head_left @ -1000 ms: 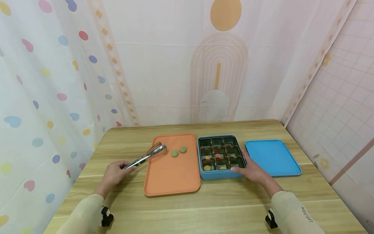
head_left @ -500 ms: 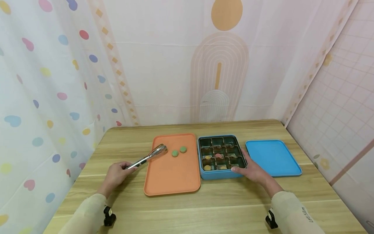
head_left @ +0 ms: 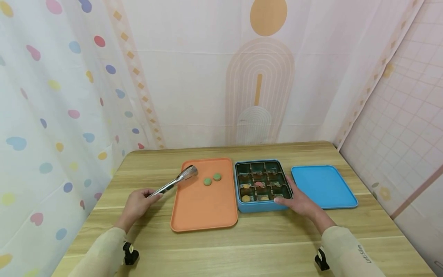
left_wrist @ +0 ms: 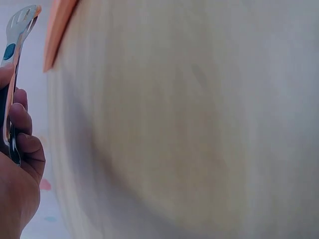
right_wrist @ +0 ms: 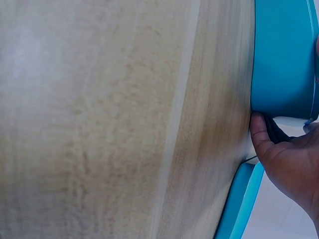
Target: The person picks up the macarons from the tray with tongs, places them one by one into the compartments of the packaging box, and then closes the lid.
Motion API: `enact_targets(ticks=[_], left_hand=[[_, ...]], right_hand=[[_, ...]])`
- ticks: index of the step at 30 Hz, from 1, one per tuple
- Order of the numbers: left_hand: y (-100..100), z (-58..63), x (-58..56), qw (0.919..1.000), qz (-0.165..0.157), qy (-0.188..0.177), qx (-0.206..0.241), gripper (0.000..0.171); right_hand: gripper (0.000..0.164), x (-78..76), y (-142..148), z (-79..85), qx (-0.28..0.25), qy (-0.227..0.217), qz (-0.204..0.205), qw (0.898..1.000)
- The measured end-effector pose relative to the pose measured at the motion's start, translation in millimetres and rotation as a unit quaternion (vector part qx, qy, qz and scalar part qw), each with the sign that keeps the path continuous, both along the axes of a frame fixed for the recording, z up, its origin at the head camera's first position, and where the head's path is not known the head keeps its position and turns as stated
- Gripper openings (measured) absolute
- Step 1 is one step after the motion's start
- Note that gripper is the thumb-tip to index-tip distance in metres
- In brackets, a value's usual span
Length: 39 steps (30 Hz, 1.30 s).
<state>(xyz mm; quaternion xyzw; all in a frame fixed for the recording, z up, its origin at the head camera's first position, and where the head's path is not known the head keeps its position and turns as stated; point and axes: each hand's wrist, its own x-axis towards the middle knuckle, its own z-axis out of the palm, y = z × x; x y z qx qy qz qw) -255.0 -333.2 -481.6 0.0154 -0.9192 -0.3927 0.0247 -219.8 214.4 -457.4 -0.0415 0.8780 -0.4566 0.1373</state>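
My left hand (head_left: 137, 206) grips metal tongs (head_left: 169, 186) by the handle end. Their closed head hangs over the left part of an orange tray (head_left: 204, 215). A small orange bit (left_wrist: 38, 10) shows at the tongs' tip in the left wrist view; whether it is a cookie or a reflection, I cannot tell. Two green round cookies (head_left: 207, 181) lie on the tray, right of the tongs. My right hand (head_left: 301, 200) holds the near right corner of a blue box (head_left: 257, 208), thumb on its front rim. Inside, a dark divided insert holds several yellow and pink cookies.
A flat blue lid (head_left: 323, 186) lies right of the box on the wooden table (head_left: 221, 254). The tray stands close beside the box's left side. Patterned curtains (head_left: 194, 77) hang behind and beside the table.
The tongs' arms were apart and have closed together; their head has since risen slightly. A brownish-yellow edge at the tongs' tip no longer shows in the head view. The right hand stays on the box.
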Motion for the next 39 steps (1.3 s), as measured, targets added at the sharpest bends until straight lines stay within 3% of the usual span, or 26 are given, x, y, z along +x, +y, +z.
enact_targets(ticks=[11,24,31,39], left_hand=[[39,18.2,-17.9,0.9979,-0.023,-0.004,0.061,0.040],[115,33.1,-35.6,0.9910,-0.079,-0.009,0.107,0.026],[143,32.7,-40.0,0.9892,-0.091,-0.013,0.114,0.017],[152,27.6,-42.0,0.9878,-0.105,-0.012,0.115,0.015]], right_hand=[[0.110,-1.1,2,-1.9,-0.003,0.000,-0.002,1.000],[0.108,-2.6,2,-3.2,-0.008,0.006,0.001,1.000],[0.108,-2.5,2,-3.0,-0.005,0.007,0.000,1.000],[0.110,-1.3,1,-2.0,-0.005,0.011,0.000,1.000]])
